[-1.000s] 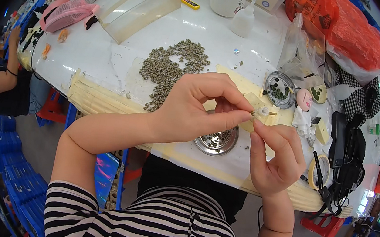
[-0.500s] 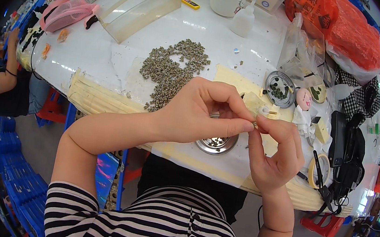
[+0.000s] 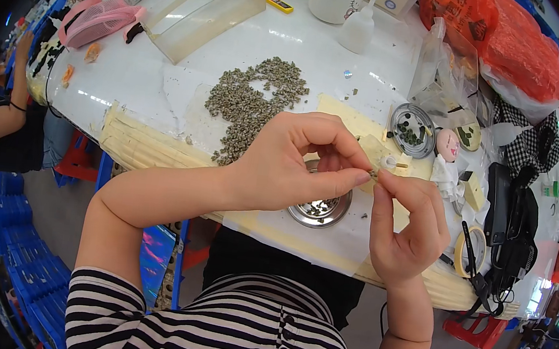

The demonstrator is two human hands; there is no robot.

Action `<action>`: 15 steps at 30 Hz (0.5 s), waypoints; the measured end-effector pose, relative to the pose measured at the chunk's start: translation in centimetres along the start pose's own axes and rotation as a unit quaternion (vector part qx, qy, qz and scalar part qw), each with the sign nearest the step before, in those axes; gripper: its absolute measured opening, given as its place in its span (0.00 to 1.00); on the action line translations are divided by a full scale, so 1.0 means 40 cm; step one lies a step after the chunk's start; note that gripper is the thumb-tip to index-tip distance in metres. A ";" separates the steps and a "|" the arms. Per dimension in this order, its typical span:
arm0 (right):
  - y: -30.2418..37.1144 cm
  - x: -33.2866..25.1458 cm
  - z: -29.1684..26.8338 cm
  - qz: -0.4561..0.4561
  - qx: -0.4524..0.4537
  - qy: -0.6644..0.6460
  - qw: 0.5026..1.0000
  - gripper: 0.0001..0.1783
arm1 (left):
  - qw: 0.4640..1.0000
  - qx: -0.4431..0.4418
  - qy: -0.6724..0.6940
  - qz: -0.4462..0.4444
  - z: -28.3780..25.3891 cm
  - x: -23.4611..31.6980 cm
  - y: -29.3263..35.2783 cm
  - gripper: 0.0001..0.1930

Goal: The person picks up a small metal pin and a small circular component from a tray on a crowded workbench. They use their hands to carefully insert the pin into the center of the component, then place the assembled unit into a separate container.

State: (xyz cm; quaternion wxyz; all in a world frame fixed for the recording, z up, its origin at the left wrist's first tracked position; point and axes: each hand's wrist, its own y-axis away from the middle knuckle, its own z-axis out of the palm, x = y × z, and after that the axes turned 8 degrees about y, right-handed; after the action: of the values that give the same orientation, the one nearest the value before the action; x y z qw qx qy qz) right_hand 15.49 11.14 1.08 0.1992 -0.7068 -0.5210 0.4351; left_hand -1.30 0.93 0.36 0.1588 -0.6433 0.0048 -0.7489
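Observation:
Over the front of the table, my left hand (image 3: 299,156) and my right hand (image 3: 413,224) meet at the fingertips. Thumb and forefinger of each are pinched together around a tiny greyish piece (image 3: 372,174), too small to make out and mostly covered by the fingers. Below my left hand lies a round metal dish (image 3: 321,223) with small dark bits in it, partly hidden by that hand. A spread-out pile of small grey-brown parts (image 3: 259,113) lies beyond my left wrist. Just past the fingertips stands a small white nozzle-topped container (image 3: 388,163).
A second round dish (image 3: 432,145) holds dark green pieces. Behind are a white squeeze bottle (image 3: 358,32), a clear plastic tray (image 3: 207,18) and a yellow cutter (image 3: 279,3). A tape roll (image 3: 458,253) and black cables sit at right. Another person (image 3: 6,123) is at far left.
My fingertips have risen slightly with the tiny piece, and my right thumb has shifted a little up and to the right. The rest looks the same.

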 end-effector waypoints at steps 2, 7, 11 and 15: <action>-0.001 -0.001 0.000 -0.002 -0.005 -0.006 1.000 0.15 | 0.996 0.015 -0.053 0.068 0.004 -0.002 0.002 0.07; 0.001 0.001 0.001 0.002 -0.013 -0.009 1.000 0.15 | 0.976 0.026 -0.145 0.161 0.002 -0.006 -0.001 0.08; 0.001 -0.002 0.000 0.013 -0.030 -0.021 0.999 0.13 | 0.960 0.024 -0.184 0.208 0.004 -0.001 -0.004 0.10; 0.004 -0.003 -0.001 0.026 -0.038 -0.031 0.998 0.12 | 0.957 0.026 -0.187 0.219 0.005 -0.003 -0.001 0.10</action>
State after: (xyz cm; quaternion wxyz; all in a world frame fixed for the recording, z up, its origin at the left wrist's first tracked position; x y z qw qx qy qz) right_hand 15.61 10.98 1.05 0.1446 -0.7131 -0.5245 0.4421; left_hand -1.11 1.02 0.29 0.3333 -0.7506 0.0967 -0.5622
